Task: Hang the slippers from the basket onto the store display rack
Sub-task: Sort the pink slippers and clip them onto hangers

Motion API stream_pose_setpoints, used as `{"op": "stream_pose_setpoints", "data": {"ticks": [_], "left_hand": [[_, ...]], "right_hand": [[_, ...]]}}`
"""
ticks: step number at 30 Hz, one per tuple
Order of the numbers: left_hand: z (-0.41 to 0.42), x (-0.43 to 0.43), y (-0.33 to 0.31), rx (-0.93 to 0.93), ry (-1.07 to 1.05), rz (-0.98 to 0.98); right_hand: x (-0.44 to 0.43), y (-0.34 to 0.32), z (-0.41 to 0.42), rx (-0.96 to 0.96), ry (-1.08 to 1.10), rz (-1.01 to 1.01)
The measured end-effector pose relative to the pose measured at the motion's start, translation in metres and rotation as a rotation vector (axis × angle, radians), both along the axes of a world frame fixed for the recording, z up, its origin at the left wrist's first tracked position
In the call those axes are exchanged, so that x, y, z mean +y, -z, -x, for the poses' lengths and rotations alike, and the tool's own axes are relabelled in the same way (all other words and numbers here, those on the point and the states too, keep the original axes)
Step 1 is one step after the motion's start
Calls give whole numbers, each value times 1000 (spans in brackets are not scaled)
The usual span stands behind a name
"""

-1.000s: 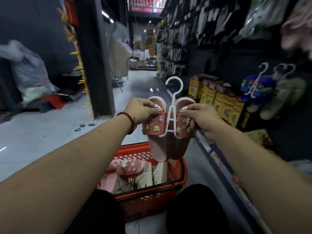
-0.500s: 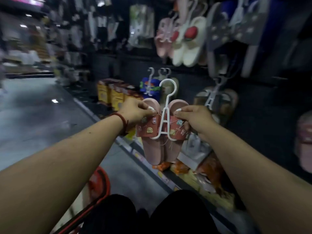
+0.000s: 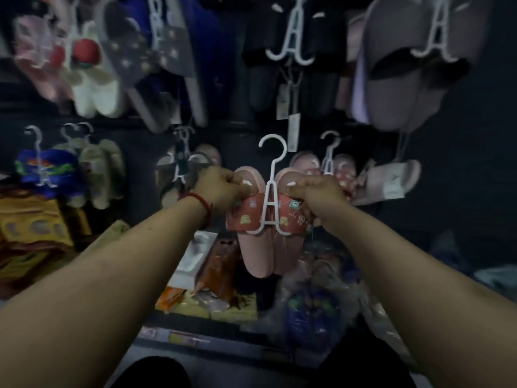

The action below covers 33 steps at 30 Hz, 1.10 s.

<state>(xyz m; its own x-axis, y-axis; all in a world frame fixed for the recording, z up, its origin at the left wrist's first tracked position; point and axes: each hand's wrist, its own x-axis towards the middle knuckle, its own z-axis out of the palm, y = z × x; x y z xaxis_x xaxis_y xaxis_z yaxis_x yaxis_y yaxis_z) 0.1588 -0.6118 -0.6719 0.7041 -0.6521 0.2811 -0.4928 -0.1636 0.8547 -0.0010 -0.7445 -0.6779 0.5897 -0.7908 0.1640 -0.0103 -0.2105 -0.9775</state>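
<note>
A pair of pink slippers [image 3: 258, 247] with red patterned straps hangs on a white hanger [image 3: 270, 197], hook pointing up. My left hand [image 3: 223, 189] grips the left slipper's strap at its top. My right hand [image 3: 316, 197] grips the right slipper's strap. I hold the pair up in front of the dark display rack [image 3: 461, 214], apart from it. The basket is out of view.
Several other slipper pairs hang on white hangers along the rack: a grey pair [image 3: 405, 79] upper right, black ones [image 3: 291, 65] above, pink ones [image 3: 335, 169] just behind. Packaged goods [image 3: 212, 275] lie on the low shelf below. Yellow boxes [image 3: 30, 228] sit at left.
The view has swung right from the aisle and basket to face the rack. My hands keep the same hold on the slippers, now held closer to the hanging pairs.
</note>
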Motion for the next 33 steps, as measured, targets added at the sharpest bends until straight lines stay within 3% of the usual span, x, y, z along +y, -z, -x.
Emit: {"op": "stream_pose_setpoints", "data": {"ticks": [15, 24, 33], "left_hand": [[48, -117, -4, 11, 204, -12], [24, -184, -6, -18, 201, 9], [-16, -266, 9, -13, 128, -92]], "right_hand": [[-76, -2, 66, -22, 207, -39], [-135, -10, 45, 45, 260, -18], [-217, 10, -6, 63, 279, -1]]}}
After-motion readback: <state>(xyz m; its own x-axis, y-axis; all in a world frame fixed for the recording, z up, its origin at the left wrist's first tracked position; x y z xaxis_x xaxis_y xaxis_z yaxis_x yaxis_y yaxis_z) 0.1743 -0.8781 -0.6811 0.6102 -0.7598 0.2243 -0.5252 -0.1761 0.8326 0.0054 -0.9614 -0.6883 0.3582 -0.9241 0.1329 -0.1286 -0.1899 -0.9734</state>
